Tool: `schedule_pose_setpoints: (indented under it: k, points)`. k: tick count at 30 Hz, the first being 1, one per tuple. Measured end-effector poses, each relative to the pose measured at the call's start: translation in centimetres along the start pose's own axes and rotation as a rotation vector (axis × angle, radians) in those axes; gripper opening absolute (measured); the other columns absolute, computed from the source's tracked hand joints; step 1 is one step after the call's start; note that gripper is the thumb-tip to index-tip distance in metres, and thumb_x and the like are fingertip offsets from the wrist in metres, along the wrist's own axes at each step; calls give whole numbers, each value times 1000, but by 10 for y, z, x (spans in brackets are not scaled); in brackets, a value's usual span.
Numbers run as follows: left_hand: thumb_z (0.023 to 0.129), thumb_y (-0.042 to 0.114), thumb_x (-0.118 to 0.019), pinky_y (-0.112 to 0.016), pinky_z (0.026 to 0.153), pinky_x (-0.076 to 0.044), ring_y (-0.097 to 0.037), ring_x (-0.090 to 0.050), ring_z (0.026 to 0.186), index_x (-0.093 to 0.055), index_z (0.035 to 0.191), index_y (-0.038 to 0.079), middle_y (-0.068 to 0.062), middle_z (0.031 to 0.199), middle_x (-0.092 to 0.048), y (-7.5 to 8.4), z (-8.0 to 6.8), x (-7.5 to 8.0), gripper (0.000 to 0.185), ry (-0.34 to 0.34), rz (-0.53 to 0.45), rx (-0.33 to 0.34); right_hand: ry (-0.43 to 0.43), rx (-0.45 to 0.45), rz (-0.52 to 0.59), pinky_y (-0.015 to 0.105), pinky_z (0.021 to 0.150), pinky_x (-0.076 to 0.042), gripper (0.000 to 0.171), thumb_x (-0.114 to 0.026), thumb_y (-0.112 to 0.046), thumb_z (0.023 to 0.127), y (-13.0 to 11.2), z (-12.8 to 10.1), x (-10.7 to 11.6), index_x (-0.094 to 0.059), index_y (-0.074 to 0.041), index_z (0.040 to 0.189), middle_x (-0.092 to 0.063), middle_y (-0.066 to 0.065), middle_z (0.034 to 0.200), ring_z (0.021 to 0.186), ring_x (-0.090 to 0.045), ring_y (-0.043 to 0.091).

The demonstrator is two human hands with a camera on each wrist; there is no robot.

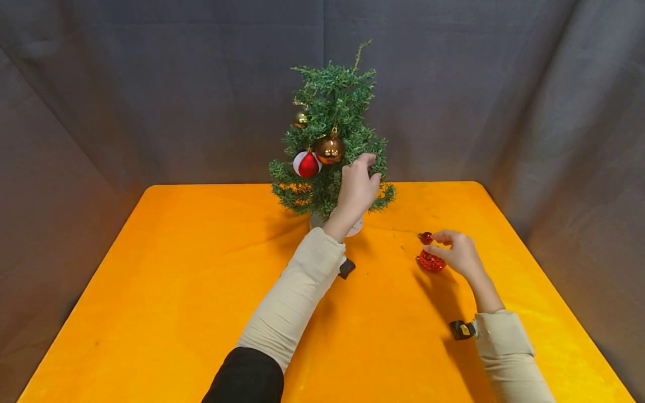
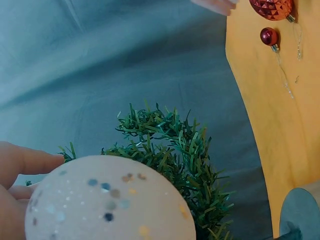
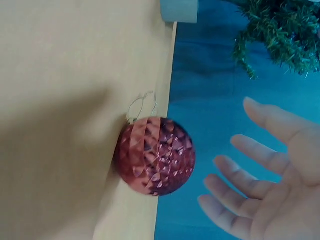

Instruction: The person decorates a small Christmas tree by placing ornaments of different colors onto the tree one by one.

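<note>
My left hand (image 1: 358,182) reaches in at the right front of a small green artificial Christmas tree (image 1: 330,101), thumb and index finger apart among the branches. Large and close in the left wrist view is a white ball ornament (image 2: 110,205) with coloured speckles, hiding part of that hand. My right hand (image 1: 459,252) hovers at two red ornaments on the table, its fingers spread and holding nothing in the right wrist view. The larger faceted red ball (image 3: 155,156) has a thin loop of string; beside it lies a small shiny red ball (image 2: 268,36).
On the tree hang a copper-coloured ball (image 1: 330,150), a red-and-white ball (image 1: 308,164) and a small gold ball (image 1: 300,119). The tree's pale pot (image 1: 355,228) stands on the orange table (image 1: 151,280). Grey curtains (image 1: 201,101) surround the table.
</note>
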State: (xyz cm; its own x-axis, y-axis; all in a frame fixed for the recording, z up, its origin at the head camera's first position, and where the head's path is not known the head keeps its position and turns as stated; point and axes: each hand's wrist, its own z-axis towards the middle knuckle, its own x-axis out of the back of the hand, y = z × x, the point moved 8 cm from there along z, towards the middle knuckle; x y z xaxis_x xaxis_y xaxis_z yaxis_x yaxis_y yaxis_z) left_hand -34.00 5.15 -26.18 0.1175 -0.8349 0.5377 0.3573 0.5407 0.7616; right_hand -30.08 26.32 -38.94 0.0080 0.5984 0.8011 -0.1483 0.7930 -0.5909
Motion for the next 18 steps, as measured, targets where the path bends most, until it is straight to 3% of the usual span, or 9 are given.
schedule_pose_setpoints:
  k: [7, 18]
  points:
    - [89, 6, -54, -19, 41, -30, -10, -30, 35, -50, 124, 1, -9, 121, -54, 1, 0, 1, 36, -16, -4, 9, -170, -71, -41, 47, 78, -44, 54, -66, -26, 81, 17, 3, -14, -50, 11, 117, -51, 31, 109, 96, -47, 41]
    - [89, 7, -54, -18, 39, -30, -11, -29, 34, -50, 125, 3, -8, 121, -54, 0, -1, 0, 36, -51, 10, 36, -244, -130, -72, 48, 82, -43, 53, -66, -22, 81, 27, 10, -22, -49, 9, 120, -46, 32, 117, 99, -44, 42]
